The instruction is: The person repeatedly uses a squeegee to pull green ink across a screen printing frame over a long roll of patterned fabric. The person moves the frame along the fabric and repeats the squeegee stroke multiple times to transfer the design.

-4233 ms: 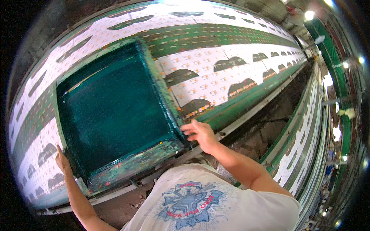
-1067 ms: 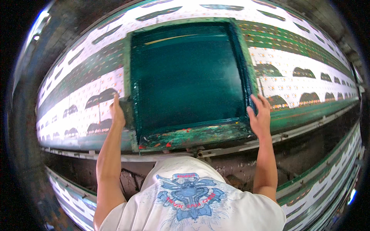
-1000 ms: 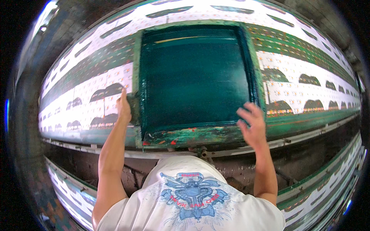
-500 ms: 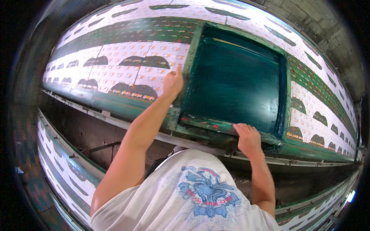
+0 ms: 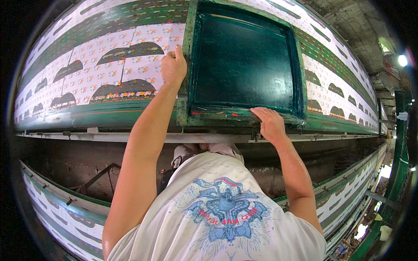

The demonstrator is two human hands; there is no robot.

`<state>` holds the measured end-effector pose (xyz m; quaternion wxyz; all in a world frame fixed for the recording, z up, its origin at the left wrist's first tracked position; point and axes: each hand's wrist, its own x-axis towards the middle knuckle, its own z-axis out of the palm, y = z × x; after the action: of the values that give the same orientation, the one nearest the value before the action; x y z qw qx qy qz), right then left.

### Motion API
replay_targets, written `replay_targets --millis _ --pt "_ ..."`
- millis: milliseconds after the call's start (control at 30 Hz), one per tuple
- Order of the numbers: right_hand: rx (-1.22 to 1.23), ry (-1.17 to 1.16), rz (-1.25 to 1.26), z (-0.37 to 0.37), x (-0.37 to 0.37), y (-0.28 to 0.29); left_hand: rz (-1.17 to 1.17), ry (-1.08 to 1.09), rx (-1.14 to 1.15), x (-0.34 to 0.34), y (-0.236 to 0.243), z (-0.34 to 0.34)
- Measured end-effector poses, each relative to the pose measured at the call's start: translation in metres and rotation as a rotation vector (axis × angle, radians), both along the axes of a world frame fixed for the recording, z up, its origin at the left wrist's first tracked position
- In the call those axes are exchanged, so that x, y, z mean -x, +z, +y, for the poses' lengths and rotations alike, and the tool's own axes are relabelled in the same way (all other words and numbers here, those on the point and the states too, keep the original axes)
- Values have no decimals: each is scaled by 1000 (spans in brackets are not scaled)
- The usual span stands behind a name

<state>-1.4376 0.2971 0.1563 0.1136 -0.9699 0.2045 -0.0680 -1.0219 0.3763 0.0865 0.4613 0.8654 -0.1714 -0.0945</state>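
Observation:
A square screen-printing frame with a dark green mesh and paint-stained edges lies over the long printing table. My left hand grips its left side, thumb pointing up along the frame and the other fingers curled mostly out of sight. On the near side, toward the right corner, my right hand holds the edge with its fingers over the top. White floral cut pieces with orange prints lie flat to the left of the frame, and similar pieces continue to its right.
The curved green table has a pale rail along its near side. A dark aisle separates it from another table with printed pieces behind me at lower left. Lights and a green post stand at far right.
My view has shifted, so the frame and both hands appear higher and further left. Both hands keep their hold, and the frame's place among the floral pieces looks the same.

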Motion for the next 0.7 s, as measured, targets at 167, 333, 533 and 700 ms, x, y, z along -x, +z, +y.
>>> replay_targets --millis 167,333,533,700 --pt "160 -16 -63 -16 -21 -17 46 0 64 5 8 2" --pt "245 -4 -150 -89 -66 -37 34 -11 55 4 7 -2" --pt "265 39 -181 -198 -138 -41 -21 41 27 7 13 -4" --pt "268 46 -195 -286 -194 -48 -50 135 -56 10 15 -2"
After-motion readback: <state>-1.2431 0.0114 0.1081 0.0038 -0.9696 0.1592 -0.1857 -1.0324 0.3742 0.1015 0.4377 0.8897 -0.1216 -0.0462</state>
